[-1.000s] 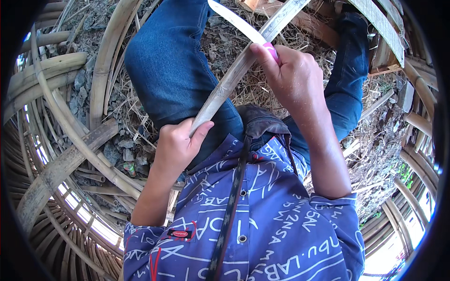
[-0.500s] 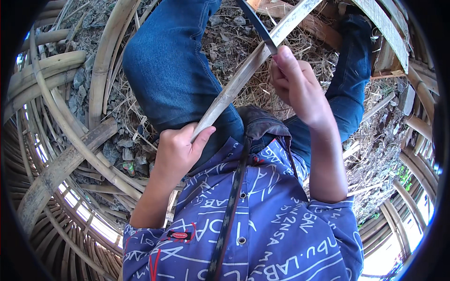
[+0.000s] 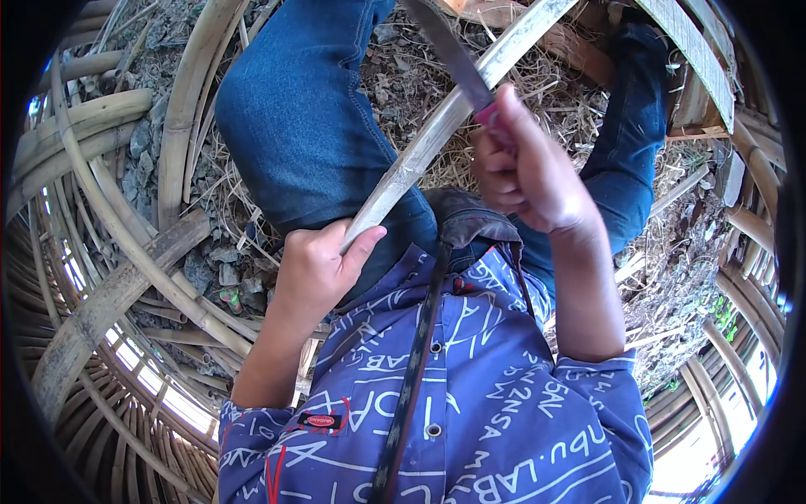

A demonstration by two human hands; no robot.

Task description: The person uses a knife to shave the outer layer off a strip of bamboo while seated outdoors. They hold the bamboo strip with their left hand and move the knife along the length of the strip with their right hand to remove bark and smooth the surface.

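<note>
My left hand (image 3: 315,262) is closed round the near end of a long pale bamboo strip (image 3: 411,161). The strip slants up and away to the right, passing over my left thigh, and its far end runs out at the top edge. In my right hand (image 3: 537,172) is a knife (image 3: 453,59) with a dark blade and a pinkish-red handle, mostly hidden by my fingers. The blade lies across the strip near its middle, pointing up and left. Slight blur softens my right hand and the knife.
Thick curved bamboo poles (image 3: 117,311) crowd the left side. A wooden board (image 3: 690,57) stands at the far right, with more bamboo (image 3: 756,239) below it. Straw and wood shavings (image 3: 457,168) cover the ground between my legs (image 3: 294,109); grey stones (image 3: 199,273) lie at left.
The knife has swung so that its blade shows broader, and its red handle now comes into sight. My right hand has turned and shifted slightly left. My left hand and the strip stay in place.
</note>
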